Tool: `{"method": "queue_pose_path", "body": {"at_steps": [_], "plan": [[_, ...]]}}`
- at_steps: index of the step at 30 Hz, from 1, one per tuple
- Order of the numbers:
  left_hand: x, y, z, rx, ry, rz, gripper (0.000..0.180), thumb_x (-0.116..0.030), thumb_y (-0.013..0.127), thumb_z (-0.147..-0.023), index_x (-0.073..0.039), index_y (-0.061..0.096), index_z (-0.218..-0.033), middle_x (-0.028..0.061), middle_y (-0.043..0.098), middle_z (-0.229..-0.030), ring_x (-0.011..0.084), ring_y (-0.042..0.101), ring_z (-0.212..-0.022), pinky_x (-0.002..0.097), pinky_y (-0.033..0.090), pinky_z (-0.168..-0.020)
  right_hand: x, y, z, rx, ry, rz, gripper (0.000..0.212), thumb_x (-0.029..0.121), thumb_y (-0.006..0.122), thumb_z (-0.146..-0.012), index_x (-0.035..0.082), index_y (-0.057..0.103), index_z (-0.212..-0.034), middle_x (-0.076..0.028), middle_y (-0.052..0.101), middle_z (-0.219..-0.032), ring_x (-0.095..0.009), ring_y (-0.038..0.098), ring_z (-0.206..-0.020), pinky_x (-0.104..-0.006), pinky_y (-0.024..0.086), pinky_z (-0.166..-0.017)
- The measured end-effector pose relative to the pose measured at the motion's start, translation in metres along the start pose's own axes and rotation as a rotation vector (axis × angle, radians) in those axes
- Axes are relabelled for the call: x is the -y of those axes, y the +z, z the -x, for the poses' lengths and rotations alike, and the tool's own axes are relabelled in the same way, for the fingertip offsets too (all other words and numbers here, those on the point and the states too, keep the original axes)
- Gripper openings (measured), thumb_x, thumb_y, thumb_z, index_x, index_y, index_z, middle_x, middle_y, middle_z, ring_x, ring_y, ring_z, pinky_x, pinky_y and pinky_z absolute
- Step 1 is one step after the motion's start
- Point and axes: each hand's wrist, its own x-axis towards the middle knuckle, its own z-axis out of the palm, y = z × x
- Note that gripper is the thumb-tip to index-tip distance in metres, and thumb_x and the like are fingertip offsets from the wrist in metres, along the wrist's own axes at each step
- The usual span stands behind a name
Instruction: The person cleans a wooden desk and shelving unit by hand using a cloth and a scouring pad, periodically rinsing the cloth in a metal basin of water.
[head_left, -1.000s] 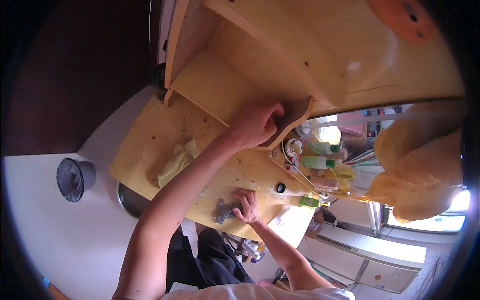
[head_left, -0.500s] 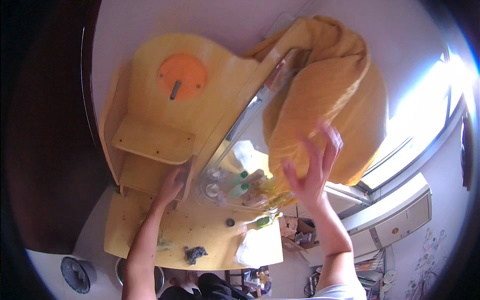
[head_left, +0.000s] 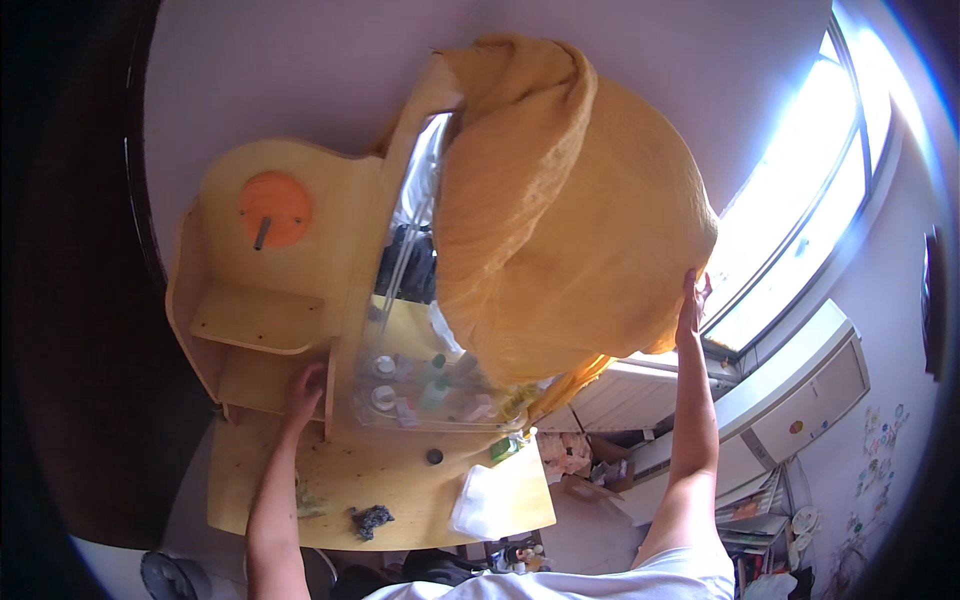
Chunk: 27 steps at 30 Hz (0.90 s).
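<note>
Right hand point(head_left: 694, 305) at the yellow cloth point(head_left: 590, 240), left hand point(head_left: 307, 390) at the shelf unit point(head_left: 258, 318).
The cloth hangs from the mirror's point(head_left: 402, 335) upper edge, covering its right part; whether either hand grips cannot be told. A dark crumpled wad point(head_left: 371, 521) lies near the worktop's point(head_left: 400, 482) front edge.

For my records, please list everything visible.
Table: one, yellow, centre
Shelves: two, yellow, left
Disc: one, orange, left
Mirror: one, silvery, centre
Cloth: one, mustard, over mirror
Containers: several, mixed, below mirror
Wad: one, dark, table
Cap: one, black, table
Bottle: one, green, table
Sheet: one, white, table
Window: one, bright, right
Appliance: one, white, right
Clutter: unclear, mixed, right
Bin: one, grey, left
Left hand: one, bare, near shelves
Right hand: one, bare, cloth's edge
</note>
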Motion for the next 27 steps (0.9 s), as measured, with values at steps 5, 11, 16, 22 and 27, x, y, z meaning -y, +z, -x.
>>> {"method": "queue_pose_path", "body": {"at_steps": [5,11,16,22,27], "plan": [[-0.031,-0.008,0.013,0.054,-0.049,0.026,0.031,0.005,0.048,-0.078,-0.004,0.054,-0.107,0.0048,0.059,-0.098,0.0152,0.056,-0.094,0.0287,0.043,-0.085,-0.015,-0.014,-0.023,0.076,0.093,-0.144,0.074,0.047,0.065,-0.078,-0.001,0.038,-0.127,-0.011,0.055,-0.111,-0.020,0.051,-0.103,-0.0314,0.040,-0.089],[-0.047,0.012,-0.003,-0.042,-0.116,-0.108,0.018,-0.012,0.054,-0.088,-0.004,0.055,-0.105,0.0055,0.060,-0.096,0.0161,0.056,-0.093,0.0300,0.042,-0.085,-0.053,-0.061,-0.076,0.252,-0.222,-0.056,0.049,0.045,0.051,-0.087,0.009,0.048,-0.120,-0.002,0.051,-0.113,-0.015,0.048,-0.103,-0.0309,0.044,-0.082],[-0.053,0.000,-0.009,-0.004,-0.090,-0.253,0.018,-0.004,0.055,-0.084,-0.005,0.055,-0.102,0.0024,0.059,-0.090,0.0120,0.054,-0.085,0.0262,0.044,-0.078,-0.067,-0.056,0.005,0.005,-0.237,-0.143,0.046,0.041,0.039,-0.093,0.010,0.042,-0.127,-0.005,0.037,-0.130,-0.023,0.039,-0.119,-0.0413,0.033,-0.099],[-0.052,-0.001,-0.005,0.081,-0.056,-0.096,0.022,-0.001,0.056,-0.082,-0.004,0.057,-0.104,0.0031,0.059,-0.090,0.0112,0.055,-0.085,0.0254,0.045,-0.078,-0.070,-0.083,0.152,0.100,-0.071,0.052,0.048,0.045,0.040,-0.093,0.010,0.044,-0.127,-0.005,0.043,-0.125,-0.018,0.042,-0.110,-0.0353,0.034,-0.095],[-0.049,0.002,0.003,0.035,0.037,-0.029,0.026,-0.002,0.058,-0.080,-0.005,0.058,-0.106,0.0052,0.063,-0.091,0.0108,0.059,-0.079,0.0260,0.047,-0.075,-0.097,-0.112,0.243,0.250,0.122,0.204,0.048,0.048,0.041,-0.092,0.011,0.049,-0.121,-0.002,0.045,-0.120,-0.016,0.042,-0.104,-0.0343,0.035,-0.088]]}}
